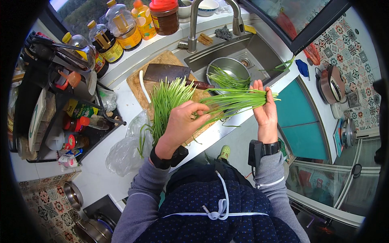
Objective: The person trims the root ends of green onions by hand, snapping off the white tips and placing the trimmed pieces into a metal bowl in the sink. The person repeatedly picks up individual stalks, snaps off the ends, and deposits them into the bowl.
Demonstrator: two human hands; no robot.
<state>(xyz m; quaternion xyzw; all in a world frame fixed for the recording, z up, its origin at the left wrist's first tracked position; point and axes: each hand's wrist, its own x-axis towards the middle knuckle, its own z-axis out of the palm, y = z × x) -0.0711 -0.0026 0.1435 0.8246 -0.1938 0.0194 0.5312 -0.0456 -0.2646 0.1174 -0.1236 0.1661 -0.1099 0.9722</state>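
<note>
My right hand [265,111] holds a bunch of garlic chives [234,98] by the pale cut ends, palm turned up, in front of the sink. The leaves stretch left towards my left hand [188,120], whose thumb and fingers are bent close to the leaf tips; whether they pinch a blade is unclear. Beneath the left hand, a larger heap of chives [170,100] lies on a wooden cutting board [166,58]. A cleaver [167,72] rests behind the heap, handle pointing right. More chives [229,78] sit in a metal basin [212,62] in the sink.
A white stalk [144,86] lies on the board's left side. Clear plastic bags [129,153] touch the board's near left corner. Behind are the faucet [192,27] and bottles [124,27] on the sill. A black rack [104,130] with jars stands left; an open window frame [299,42] juts in right.
</note>
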